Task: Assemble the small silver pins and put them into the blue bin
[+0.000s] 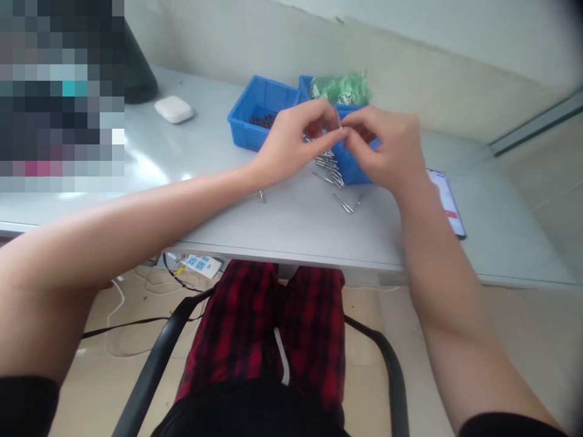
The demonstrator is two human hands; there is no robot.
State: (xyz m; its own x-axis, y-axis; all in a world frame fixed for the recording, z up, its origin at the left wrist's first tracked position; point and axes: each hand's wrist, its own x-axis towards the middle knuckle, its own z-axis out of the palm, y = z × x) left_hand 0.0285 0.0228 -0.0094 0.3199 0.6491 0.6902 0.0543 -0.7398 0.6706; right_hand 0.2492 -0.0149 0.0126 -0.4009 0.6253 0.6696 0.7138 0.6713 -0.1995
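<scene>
My left hand (303,130) and my right hand (380,142) meet above the desk, in front of the blue bins. The fingertips of both are pinched together and touch at a small, thin, pale piece, too tiny and too covered to name. Below the hands lies a pile of thin silvery metal pins (331,167) against the front of a blue bin (355,167). A few loose pins (344,203) rest closer to the desk edge, and another small metal piece (262,196) sits under my left wrist.
A second blue bin (246,133) on the left holds dark screw-like pieces. Behind my hands is a green plastic bag (341,90) in a bin. A white rounded case (173,110) lies to the left, a phone (449,203) beside my right forearm. Chair armrests flank my legs.
</scene>
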